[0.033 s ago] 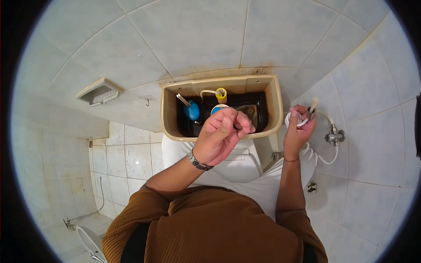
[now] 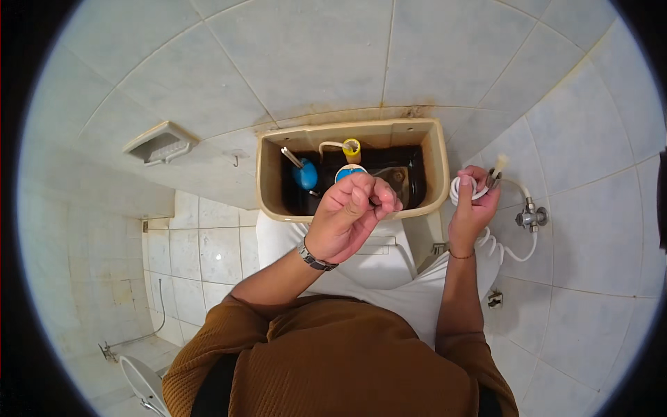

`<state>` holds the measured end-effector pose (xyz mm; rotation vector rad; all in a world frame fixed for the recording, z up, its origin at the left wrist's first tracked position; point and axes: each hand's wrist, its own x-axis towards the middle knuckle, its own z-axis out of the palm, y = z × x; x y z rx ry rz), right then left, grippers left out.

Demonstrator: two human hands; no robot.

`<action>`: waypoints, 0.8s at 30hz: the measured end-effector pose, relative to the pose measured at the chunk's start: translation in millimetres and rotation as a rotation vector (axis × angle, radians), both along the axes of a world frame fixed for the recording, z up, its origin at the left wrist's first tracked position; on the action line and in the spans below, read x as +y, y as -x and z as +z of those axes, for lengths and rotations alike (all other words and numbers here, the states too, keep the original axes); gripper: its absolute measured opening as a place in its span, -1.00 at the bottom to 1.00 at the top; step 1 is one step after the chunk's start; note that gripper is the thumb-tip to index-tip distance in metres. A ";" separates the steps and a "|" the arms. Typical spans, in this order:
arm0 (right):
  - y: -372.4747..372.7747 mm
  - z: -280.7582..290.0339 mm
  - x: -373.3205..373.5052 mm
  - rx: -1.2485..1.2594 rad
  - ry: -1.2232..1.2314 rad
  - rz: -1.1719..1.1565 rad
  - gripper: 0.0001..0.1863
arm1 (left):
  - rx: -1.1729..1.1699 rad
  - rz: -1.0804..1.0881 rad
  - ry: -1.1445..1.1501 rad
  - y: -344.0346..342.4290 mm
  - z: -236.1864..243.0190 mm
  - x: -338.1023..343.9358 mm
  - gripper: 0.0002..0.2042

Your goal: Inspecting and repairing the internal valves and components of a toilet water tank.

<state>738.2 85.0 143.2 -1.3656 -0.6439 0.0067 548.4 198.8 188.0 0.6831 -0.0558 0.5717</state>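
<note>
My left hand (image 2: 351,215) is held over the front rim of an uncovered beige toilet cistern (image 2: 442,167), palm up. Its fingers are curled in with the thumb against them; whatever they hold, if anything, is hidden. To the right of the cistern, my right hand (image 2: 474,212) is closed around a white coil (image 2: 460,189). A pale yellowish tip (image 2: 500,164) sticks up from dark metal beside its fingers. Inside the cistern are a blue float (image 2: 304,175), a yellow-topped tube (image 2: 352,149) with a thin pale hose, and a round blue-topped part (image 2: 347,172), partly covered by my left hand.
A chrome valve (image 2: 531,217) on the right wall has white hoses, one coiled (image 2: 495,244) below my right hand. The white toilet lid (image 2: 368,267) is in front of me. A soap dish (image 2: 161,144) is set in the left wall; a washbasin (image 2: 141,382) stands at lower left.
</note>
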 end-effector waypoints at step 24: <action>96.1 117.3 -92.1 0.114 -0.076 0.409 -0.84 | -0.105 0.309 -0.412 8.8 43.9 -79.3 -0.89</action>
